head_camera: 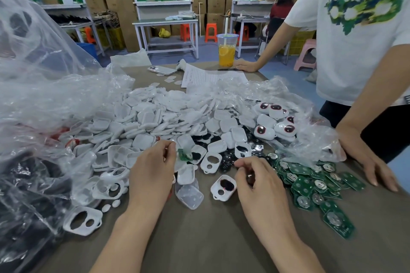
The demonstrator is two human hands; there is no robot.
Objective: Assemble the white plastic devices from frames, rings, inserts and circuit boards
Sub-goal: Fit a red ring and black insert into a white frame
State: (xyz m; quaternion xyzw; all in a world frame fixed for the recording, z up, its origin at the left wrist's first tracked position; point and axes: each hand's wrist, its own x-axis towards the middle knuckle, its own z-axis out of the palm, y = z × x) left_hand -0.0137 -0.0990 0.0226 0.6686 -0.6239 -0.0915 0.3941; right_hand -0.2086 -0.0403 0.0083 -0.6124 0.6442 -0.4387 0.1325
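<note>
Brown counter point(210, 239) is covered by a heap of white frames point(155, 117), with green circuit boards point(310, 184) piled at right. The left hand point(153, 168) is curled just beside a lone board point(185, 154); its grip cannot be told. A dark insert point(250, 179) is pinched in the right hand point(259, 188), beside a loaded frame point(224, 187).

White shells point(168, 113): uncountable heap. Green circuit boards point(310, 184): dozens. Assembled devices point(275, 126): at least six. One drink cup point(226, 53), one phone point(162, 70), one pen point(228, 69), one dark insert point(250, 179) in right hand point(261, 184).
</note>
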